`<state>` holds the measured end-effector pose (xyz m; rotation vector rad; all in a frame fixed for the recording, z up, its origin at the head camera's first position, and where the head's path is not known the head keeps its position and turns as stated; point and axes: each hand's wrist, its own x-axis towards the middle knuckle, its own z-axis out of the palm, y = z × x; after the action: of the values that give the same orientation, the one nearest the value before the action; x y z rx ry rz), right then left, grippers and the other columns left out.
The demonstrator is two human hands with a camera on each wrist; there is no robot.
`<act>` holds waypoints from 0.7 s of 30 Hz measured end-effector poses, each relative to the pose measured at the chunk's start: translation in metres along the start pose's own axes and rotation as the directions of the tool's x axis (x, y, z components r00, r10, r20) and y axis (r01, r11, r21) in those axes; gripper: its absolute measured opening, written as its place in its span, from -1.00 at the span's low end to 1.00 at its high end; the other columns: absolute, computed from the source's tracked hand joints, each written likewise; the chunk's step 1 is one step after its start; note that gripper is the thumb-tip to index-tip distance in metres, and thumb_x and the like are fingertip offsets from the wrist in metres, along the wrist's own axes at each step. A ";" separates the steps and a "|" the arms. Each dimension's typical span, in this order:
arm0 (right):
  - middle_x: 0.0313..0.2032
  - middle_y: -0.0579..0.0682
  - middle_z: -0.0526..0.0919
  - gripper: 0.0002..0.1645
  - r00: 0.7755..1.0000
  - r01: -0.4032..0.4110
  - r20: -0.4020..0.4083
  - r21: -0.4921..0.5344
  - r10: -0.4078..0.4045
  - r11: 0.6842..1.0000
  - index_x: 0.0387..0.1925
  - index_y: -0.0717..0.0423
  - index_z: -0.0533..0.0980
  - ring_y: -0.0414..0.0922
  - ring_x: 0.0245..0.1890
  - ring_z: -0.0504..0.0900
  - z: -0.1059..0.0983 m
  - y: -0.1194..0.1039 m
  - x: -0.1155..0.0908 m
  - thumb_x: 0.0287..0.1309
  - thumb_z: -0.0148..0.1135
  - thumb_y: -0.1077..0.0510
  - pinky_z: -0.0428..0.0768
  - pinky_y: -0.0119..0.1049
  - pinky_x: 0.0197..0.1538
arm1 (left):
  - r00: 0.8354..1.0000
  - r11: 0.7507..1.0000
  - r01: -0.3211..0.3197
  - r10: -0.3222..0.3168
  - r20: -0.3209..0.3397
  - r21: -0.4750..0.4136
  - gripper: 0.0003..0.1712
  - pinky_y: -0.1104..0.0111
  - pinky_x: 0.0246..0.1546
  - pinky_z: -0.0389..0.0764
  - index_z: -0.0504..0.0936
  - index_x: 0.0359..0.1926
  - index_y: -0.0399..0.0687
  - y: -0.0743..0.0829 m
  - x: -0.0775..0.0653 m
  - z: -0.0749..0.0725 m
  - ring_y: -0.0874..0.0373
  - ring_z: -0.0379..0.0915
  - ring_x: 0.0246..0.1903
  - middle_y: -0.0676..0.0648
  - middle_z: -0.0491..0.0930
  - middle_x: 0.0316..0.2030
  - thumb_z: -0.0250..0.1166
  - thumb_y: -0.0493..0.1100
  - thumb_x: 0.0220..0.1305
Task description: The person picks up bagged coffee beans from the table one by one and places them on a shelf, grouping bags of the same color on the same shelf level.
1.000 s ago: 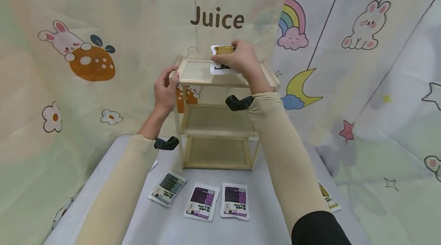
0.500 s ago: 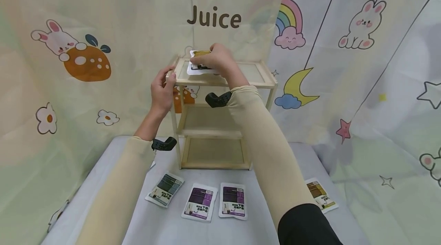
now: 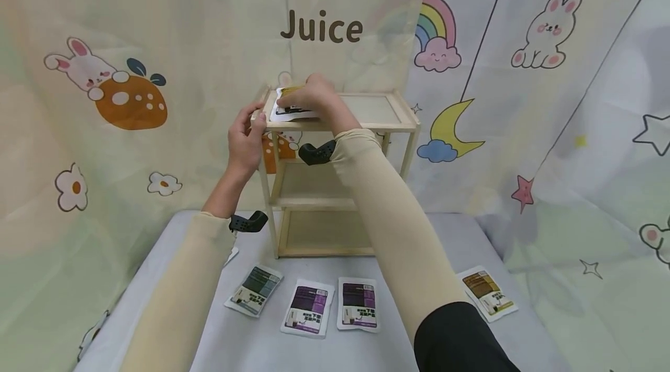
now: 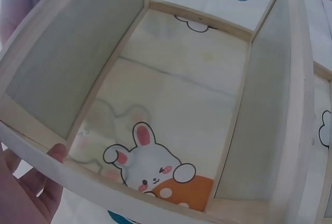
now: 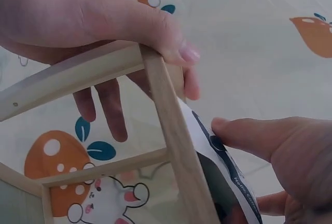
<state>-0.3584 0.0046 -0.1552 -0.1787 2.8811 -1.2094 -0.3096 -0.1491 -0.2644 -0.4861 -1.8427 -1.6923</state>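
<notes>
A three-tier wooden shelf rack (image 3: pixel 366 109) stands on the white-covered table. My left hand (image 3: pixel 246 136) grips the left edge of its top tier; in the left wrist view, fingertips of that hand (image 4: pixel 36 193) curl over the wooden rim. My right hand (image 3: pixel 320 102) holds a white-edged yellow and black packet (image 3: pixel 287 116) low at the top tier's left end, close beside the left hand. In the right wrist view the thumb lies on the packet (image 5: pixel 228 175) by a wooden rail, and most of the other fingers are out of sight.
In front of the rack lie a green packet (image 3: pixel 255 289) and two purple packets (image 3: pixel 307 308). A brown-yellow packet (image 3: pixel 488 293) lies at the right. Part of a white packet (image 3: pixel 232 254) shows beside the left wrist. A printed curtain (image 3: pixel 209 40) hangs close behind.
My right hand has carried the packet leftward along the top tier and lowered it at the left end. The left hand keeps its grip. The brown-yellow packet has come into fuller view.
</notes>
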 end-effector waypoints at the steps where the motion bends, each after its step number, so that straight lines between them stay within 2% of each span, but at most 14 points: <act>1: -0.01 -0.02 0.45 -0.09 1.000 0.004 0.009 -0.012 -0.004 1.000 0.19 0.15 0.31 -0.12 -0.09 0.43 0.000 0.000 0.001 -0.10 0.48 -0.20 0.42 -0.34 -0.08 | 1.000 1.000 0.000 0.000 0.003 -0.006 -0.50 0.45 -0.18 0.51 0.38 0.26 -0.35 0.000 0.000 -0.001 0.12 0.48 -0.16 -0.40 0.43 0.15 0.01 -0.14 0.41; 6: 0.03 0.03 0.45 -0.03 0.998 0.039 0.055 -0.096 -0.034 0.995 0.23 0.18 0.29 -0.09 -0.05 0.43 -0.002 0.004 0.002 -0.06 0.43 -0.28 0.43 -0.30 -0.01 | 1.000 0.997 -0.009 0.010 0.014 -0.070 -0.50 0.44 -0.19 0.52 0.38 0.26 -0.38 -0.003 0.001 -0.002 0.16 0.48 -0.19 -0.43 0.42 0.15 0.04 -0.16 0.41; 11: 0.08 0.06 0.44 0.04 0.995 0.078 0.075 -0.198 -0.064 0.977 0.29 0.20 0.26 -0.07 -0.04 0.43 -0.006 0.008 0.000 -0.02 0.35 -0.36 0.43 -0.30 0.01 | 1.000 0.998 -0.005 0.006 0.018 -0.063 -0.49 0.44 -0.17 0.53 0.38 0.27 -0.35 -0.005 0.001 0.000 0.19 0.49 -0.18 -0.41 0.42 0.15 0.03 -0.14 0.42; 15: 0.03 0.05 0.47 0.02 0.994 0.108 0.037 -0.266 -0.101 0.958 0.24 0.17 0.31 -0.08 -0.07 0.43 -0.004 0.009 -0.001 -0.04 0.31 -0.42 0.42 -0.30 -0.05 | 1.000 0.999 -0.010 0.010 0.015 -0.049 -0.48 0.42 -0.12 0.52 0.36 0.29 -0.32 -0.004 0.000 -0.001 0.15 0.48 -0.14 -0.41 0.41 0.15 0.02 -0.11 0.42; 21: -0.07 0.02 0.50 -0.08 0.988 0.138 -0.020 -0.288 -0.151 0.948 0.12 0.14 0.40 -0.07 -0.13 0.43 0.000 0.016 -0.003 -0.05 0.30 -0.45 0.41 -0.31 -0.15 | 0.999 0.998 -0.007 0.009 0.031 -0.061 -0.48 0.44 -0.12 0.53 0.35 0.30 -0.33 -0.004 0.000 -0.001 0.15 0.47 -0.12 -0.40 0.37 0.19 0.02 -0.12 0.42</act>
<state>-0.3571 0.0165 -0.1666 -0.3783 3.1155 -0.8110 -0.3119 -0.1502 -0.2678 -0.5480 -1.8131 -1.7490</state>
